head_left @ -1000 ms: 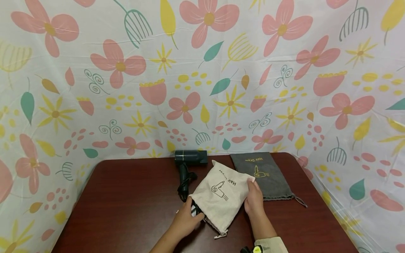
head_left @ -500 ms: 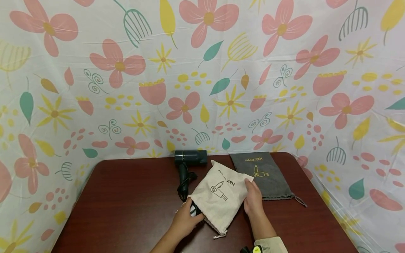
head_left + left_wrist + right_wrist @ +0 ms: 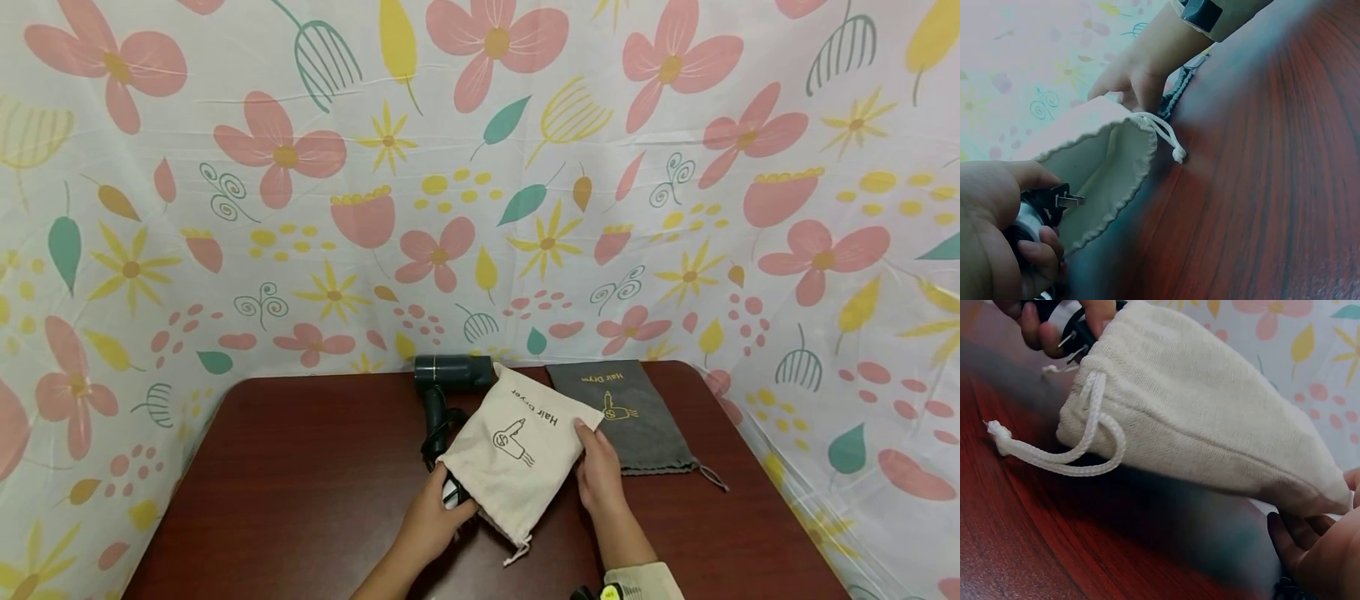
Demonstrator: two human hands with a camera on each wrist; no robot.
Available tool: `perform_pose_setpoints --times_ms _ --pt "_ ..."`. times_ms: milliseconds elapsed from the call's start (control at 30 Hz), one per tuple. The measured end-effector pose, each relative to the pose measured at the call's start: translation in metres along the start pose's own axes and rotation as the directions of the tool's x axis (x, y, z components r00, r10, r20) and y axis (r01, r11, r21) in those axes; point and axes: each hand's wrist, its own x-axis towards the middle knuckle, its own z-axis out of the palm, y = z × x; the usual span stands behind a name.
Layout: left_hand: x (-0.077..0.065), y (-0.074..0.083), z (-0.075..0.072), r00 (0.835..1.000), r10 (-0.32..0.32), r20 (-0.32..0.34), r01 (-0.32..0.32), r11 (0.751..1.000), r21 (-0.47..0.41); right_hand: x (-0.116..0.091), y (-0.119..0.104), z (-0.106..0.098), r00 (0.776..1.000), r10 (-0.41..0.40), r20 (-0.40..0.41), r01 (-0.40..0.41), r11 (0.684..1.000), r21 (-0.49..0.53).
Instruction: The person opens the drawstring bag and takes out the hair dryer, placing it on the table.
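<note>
A cream drawstring bag (image 3: 517, 442) printed "Hair Dryer" is held tilted above the table. My left hand (image 3: 431, 521) grips a black two-pin plug (image 3: 1054, 203) and a dark bundle with a white part, right at the bag's open mouth (image 3: 1113, 169). Most of that bundle is hidden by the fingers. With its thumb and fingers, my right hand (image 3: 600, 471) pinches the bag's closed end at one corner. From the mouth hangs a knotted white drawstring (image 3: 1057, 459). In the left wrist view the bag's visible interior is bare.
Behind the bag lies a dark hair dryer (image 3: 453, 372) with its cord gathered, partly overlapped by the bag. A grey drawstring bag (image 3: 652, 437) lies flat at the back right of the brown table (image 3: 300, 483). A flowered curtain (image 3: 480, 183) surrounds the table.
The cream bag has shifted slightly left and away from me, now overlapping the dark hair dryer. My left hand has moved the same way; my right hand has barely moved.
</note>
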Motion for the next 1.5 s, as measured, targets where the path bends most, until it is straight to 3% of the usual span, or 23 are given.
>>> perform_pose_setpoints --times_ms 167,400,500,1067,1500 --pt "-0.001 0.003 -0.002 0.998 0.037 -0.043 -0.036 0.999 0.022 -0.002 0.0 0.002 0.998 0.015 0.062 -0.016 1.0 0.012" --pt "-0.001 0.003 -0.002 0.997 0.049 -0.064 -0.047 0.998 0.033 -0.005 0.005 0.007 0.99 -0.004 0.14 -0.021 0.985 0.171" --pt "-0.002 0.003 -0.002 0.996 0.057 -0.072 -0.055 0.998 0.033 -0.008 0.007 0.01 0.987 -0.016 0.163 -0.011 0.987 0.162" --pt "-0.002 -0.001 0.0 0.989 0.093 -0.115 -0.079 0.99 0.117 -0.008 0.01 0.009 0.989 0.069 0.134 -0.105 0.955 0.277" --pt "-0.001 -0.004 -0.001 0.991 0.098 -0.093 -0.087 0.989 0.117 -0.006 0.013 0.007 0.992 0.078 0.1 -0.1 0.965 0.242"
